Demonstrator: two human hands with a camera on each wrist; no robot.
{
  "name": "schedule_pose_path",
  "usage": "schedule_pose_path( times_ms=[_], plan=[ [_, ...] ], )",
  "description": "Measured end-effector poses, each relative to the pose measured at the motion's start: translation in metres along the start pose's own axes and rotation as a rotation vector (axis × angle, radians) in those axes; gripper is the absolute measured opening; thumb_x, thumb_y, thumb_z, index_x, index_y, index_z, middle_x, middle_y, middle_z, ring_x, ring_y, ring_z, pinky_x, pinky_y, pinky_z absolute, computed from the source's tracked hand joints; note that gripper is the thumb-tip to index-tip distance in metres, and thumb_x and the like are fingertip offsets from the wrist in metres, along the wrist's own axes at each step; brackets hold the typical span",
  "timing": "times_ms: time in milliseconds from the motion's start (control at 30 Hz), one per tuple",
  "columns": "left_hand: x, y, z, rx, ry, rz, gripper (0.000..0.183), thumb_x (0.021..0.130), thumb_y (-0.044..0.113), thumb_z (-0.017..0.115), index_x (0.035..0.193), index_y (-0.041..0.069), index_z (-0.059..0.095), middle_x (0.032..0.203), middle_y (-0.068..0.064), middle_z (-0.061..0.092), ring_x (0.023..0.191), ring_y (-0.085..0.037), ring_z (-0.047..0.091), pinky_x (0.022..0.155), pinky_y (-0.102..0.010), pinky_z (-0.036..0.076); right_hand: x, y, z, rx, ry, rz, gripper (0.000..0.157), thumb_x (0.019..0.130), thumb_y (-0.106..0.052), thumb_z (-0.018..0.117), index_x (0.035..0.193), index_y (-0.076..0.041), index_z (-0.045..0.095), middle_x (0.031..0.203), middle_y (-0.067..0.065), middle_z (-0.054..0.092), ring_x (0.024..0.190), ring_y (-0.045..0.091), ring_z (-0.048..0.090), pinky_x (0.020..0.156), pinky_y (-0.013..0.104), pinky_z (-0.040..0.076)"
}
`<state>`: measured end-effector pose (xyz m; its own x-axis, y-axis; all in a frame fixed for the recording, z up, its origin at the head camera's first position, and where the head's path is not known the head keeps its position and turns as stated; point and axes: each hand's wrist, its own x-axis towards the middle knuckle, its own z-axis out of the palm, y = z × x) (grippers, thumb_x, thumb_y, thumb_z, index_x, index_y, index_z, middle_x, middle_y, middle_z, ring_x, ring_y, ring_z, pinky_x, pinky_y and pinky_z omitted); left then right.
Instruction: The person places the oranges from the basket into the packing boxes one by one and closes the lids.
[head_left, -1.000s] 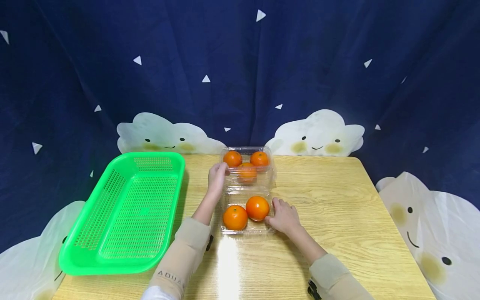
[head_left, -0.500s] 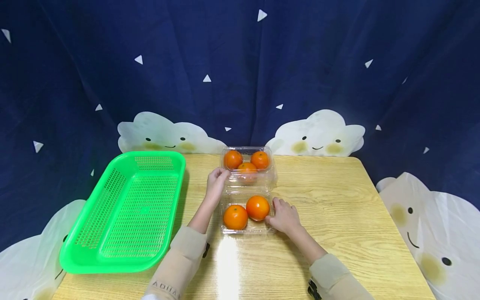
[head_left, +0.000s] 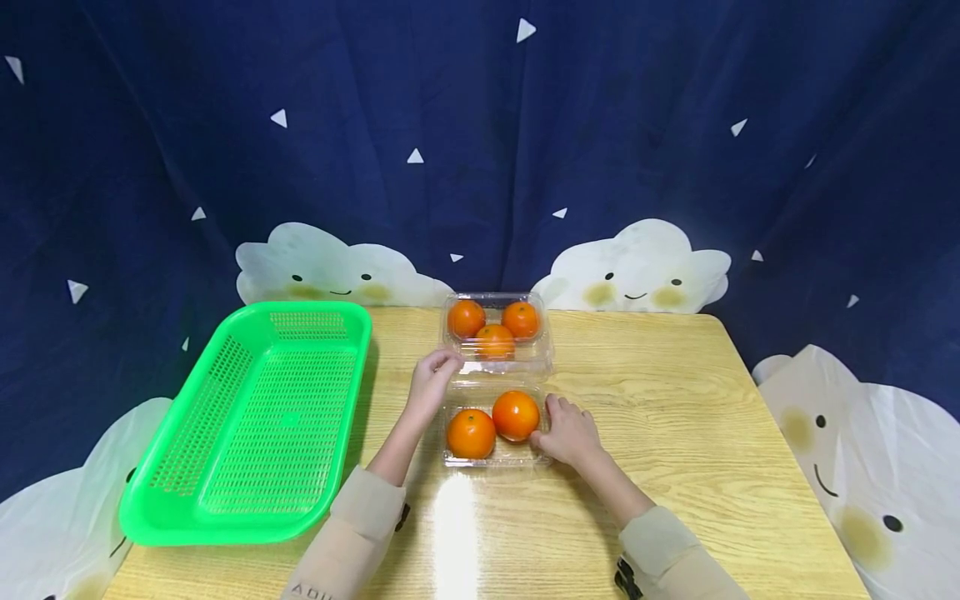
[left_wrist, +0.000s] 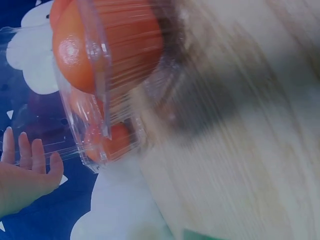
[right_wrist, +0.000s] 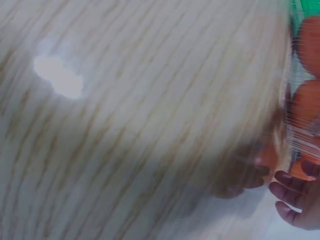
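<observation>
On the table stands a clear plastic clamshell box [head_left: 517, 458] holding two oranges, a left one [head_left: 471, 433] and a right one [head_left: 515, 416]. My left hand [head_left: 433, 379] pinches the left edge of a raised clear lid [head_left: 491, 365] between thumb and fingers; the lid seems to belong to this box, though transparency blurs its outline. In the left wrist view the fingers [left_wrist: 31, 155] lie by the clear plastic. My right hand [head_left: 567, 432] holds the box's right side, thumb at the rim. In the right wrist view its bent fingers [right_wrist: 292, 192] are beside the plastic wall.
Behind, a second clear plastic box [head_left: 450, 337] contains three oranges near the table's back edge. A large green basket [head_left: 288, 421] stands on the left of the wooden table [head_left: 675, 433]. A dark blue curtain [head_left: 480, 125] hangs at the back.
My left hand has moved toward me and slightly down, and the lid's edge has come forward with it. The right hand, the boxes and the oranges stay in place.
</observation>
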<state>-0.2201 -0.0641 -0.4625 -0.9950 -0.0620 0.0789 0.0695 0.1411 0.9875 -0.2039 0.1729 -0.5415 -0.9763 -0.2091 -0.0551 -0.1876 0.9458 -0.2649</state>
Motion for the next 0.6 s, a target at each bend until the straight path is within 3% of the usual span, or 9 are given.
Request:
schedule_pose_path(
  times_ms=[100, 300, 467, 600],
  plan=[
    [-0.004, -0.002, -0.001, 0.013, -0.015, 0.056, 0.019, 0.084, 0.006, 0.053, 0.091, -0.008, 0.064, 0.096, -0.017, 0.063, 0.091, -0.023, 0.056, 0.083, -0.033, 0.044, 0.000, 0.000, -0.004, -0.001, -0.029, 0.000, 0.074, 0.072, -0.042, 0.062, 0.128, 0.002, 0.043, 0.123, 0.022, 0.051, 0.107, 0.039, 0.051, 0.089, 0.056, 0.037],
    [-0.007, -0.010, -0.001, 0.031, -0.030, 0.082, 0.020, 0.084, 0.009, 0.054, 0.092, -0.006, 0.064, 0.096, -0.014, 0.062, 0.091, -0.022, 0.056, 0.082, -0.033, 0.045, 0.002, 0.000, -0.010, 0.048, -0.086, -0.004, 0.072, 0.073, -0.041, 0.063, 0.127, 0.002, 0.044, 0.119, 0.022, 0.054, 0.104, 0.039, 0.053, 0.086, 0.055, 0.039],
    [-0.010, -0.011, -0.002, 0.032, -0.040, 0.076, 0.017, 0.085, 0.009, 0.055, 0.092, -0.004, 0.064, 0.097, -0.013, 0.061, 0.093, -0.023, 0.055, 0.082, -0.032, 0.042, 0.002, 0.005, -0.021, 0.275, -0.162, 0.000, 0.047, 0.076, -0.035, 0.063, 0.107, -0.001, 0.052, 0.098, 0.013, 0.059, 0.086, 0.027, 0.056, 0.072, 0.044, 0.046],
    [-0.012, -0.007, -0.004, 0.017, -0.072, 0.064, 0.015, 0.085, 0.007, 0.055, 0.092, -0.004, 0.064, 0.098, -0.014, 0.061, 0.096, -0.022, 0.053, 0.083, -0.031, 0.038, 0.001, 0.010, -0.033, 0.464, -0.164, 0.030, 0.040, 0.081, -0.025, 0.059, 0.108, 0.003, 0.051, 0.105, 0.017, 0.057, 0.093, 0.029, 0.055, 0.078, 0.043, 0.046]
  ],
)
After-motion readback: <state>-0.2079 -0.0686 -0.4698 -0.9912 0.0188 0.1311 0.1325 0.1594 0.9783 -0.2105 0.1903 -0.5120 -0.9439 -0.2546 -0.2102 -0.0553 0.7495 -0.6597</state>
